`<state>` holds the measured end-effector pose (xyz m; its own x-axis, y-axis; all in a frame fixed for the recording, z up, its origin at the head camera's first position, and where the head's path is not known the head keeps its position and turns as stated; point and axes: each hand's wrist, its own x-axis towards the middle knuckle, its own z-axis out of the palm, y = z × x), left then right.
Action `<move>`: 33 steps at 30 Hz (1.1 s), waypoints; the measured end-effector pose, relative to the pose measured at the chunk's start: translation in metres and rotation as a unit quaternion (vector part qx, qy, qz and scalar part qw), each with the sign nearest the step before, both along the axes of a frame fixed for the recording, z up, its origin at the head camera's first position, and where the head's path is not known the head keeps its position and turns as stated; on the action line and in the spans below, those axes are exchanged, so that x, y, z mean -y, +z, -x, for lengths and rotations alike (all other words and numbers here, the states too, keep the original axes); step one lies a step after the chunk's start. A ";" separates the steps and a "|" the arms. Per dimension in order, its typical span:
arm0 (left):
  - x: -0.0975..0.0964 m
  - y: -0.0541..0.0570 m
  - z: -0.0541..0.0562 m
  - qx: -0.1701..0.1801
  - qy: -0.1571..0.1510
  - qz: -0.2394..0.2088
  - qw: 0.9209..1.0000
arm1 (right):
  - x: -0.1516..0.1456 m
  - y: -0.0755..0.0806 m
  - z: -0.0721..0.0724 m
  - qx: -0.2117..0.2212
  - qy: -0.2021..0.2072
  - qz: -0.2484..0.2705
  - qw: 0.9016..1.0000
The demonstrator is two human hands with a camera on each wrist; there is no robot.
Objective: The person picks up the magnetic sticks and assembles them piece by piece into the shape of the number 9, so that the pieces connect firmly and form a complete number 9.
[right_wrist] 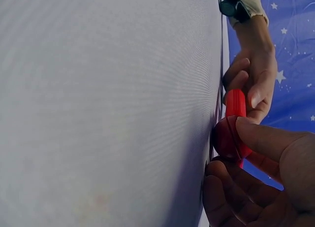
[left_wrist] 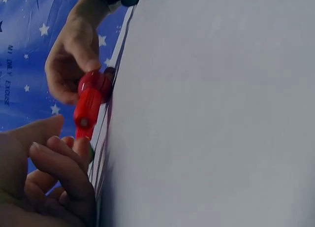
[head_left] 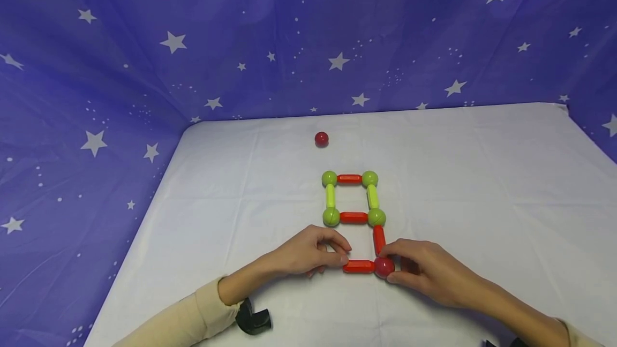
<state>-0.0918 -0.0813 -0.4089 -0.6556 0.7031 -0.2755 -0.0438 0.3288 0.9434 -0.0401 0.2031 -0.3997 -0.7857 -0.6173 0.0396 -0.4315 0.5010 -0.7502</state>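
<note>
My right hand (head_left: pixel 429 272) pinches a red ball (head_left: pixel 384 267) between thumb and fingers at the near right corner of a stick-and-ball figure. From that ball one red rod (head_left: pixel 359 266) runs left, and another red rod (head_left: pixel 378 239) leads up to a green ball (head_left: pixel 376 217). Beyond lies a four-sided frame of green balls with red and yellow-green rods. My left hand (head_left: pixel 310 253) is beside the left rod's free end; in the left wrist view, its loosely bent fingers (left_wrist: pixel 64 170) stand apart from that red rod (left_wrist: pixel 87 109).
A second red ball (head_left: pixel 321 138) lies alone farther back on the white-covered table (head_left: pixel 241 175). Blue star-patterned cloth (head_left: pixel 289 42) hangs behind and at the sides. A black curved object (head_left: pixel 254 320) shows by the left sleeve (head_left: pixel 193 312).
</note>
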 end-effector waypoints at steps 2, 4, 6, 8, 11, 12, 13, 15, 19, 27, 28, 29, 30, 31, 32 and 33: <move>0.003 0.001 0.004 0.002 0.002 -0.003 1.000 | 0.000 0.000 0.000 -0.003 0.002 0.003 1.000; 0.007 0.004 0.010 0.006 0.005 -0.008 1.000 | 0.000 -0.001 0.000 -0.005 0.004 0.004 1.000; 0.013 0.007 0.018 0.006 0.011 -0.013 1.000 | 0.000 -0.001 0.000 -0.001 0.003 0.002 1.000; 0.019 0.010 0.028 0.010 0.028 -0.023 0.999 | -0.001 0.000 0.000 0.006 0.002 -0.001 1.000; 0.027 0.013 0.047 0.017 0.071 -0.037 0.997 | -0.001 0.000 0.000 0.011 0.001 -0.006 1.000; 0.029 0.014 0.054 0.019 0.089 -0.042 0.995 | -0.001 0.000 0.000 0.011 0.002 -0.007 1.000; 0.031 0.014 0.060 0.023 0.107 -0.047 0.993 | -0.001 0.000 0.000 0.012 0.002 -0.007 1.000; 0.034 0.016 0.074 0.021 0.141 -0.050 0.989 | -0.001 0.000 0.000 0.007 0.004 -0.007 1.000; 0.036 0.018 0.099 0.009 0.193 -0.048 0.980 | -0.001 0.000 0.000 0.009 0.004 -0.009 1.000; 0.027 0.014 0.135 -0.025 0.261 -0.022 0.965 | -0.001 0.000 -0.001 0.010 0.004 -0.006 1.000; 0.025 0.012 0.138 -0.029 0.269 -0.021 0.963 | -0.001 0.000 -0.001 0.007 0.005 -0.005 1.000; 0.024 0.010 0.141 -0.032 0.275 -0.021 0.961 | -0.001 0.000 0.000 0.006 0.006 -0.004 1.000; 0.023 0.008 0.145 -0.034 0.281 -0.022 0.959 | -0.001 0.000 0.000 0.007 0.006 -0.003 1.000; 0.022 0.006 0.147 -0.035 0.287 -0.023 0.957 | -0.001 -0.001 0.000 0.007 0.005 -0.002 1.000; 0.021 0.005 0.150 -0.038 0.292 -0.023 0.955 | -0.001 -0.001 0.000 0.008 0.005 0.000 1.000; 0.021 0.004 0.152 -0.041 0.296 -0.022 0.954 | -0.001 -0.001 0.000 0.009 0.006 0.001 1.000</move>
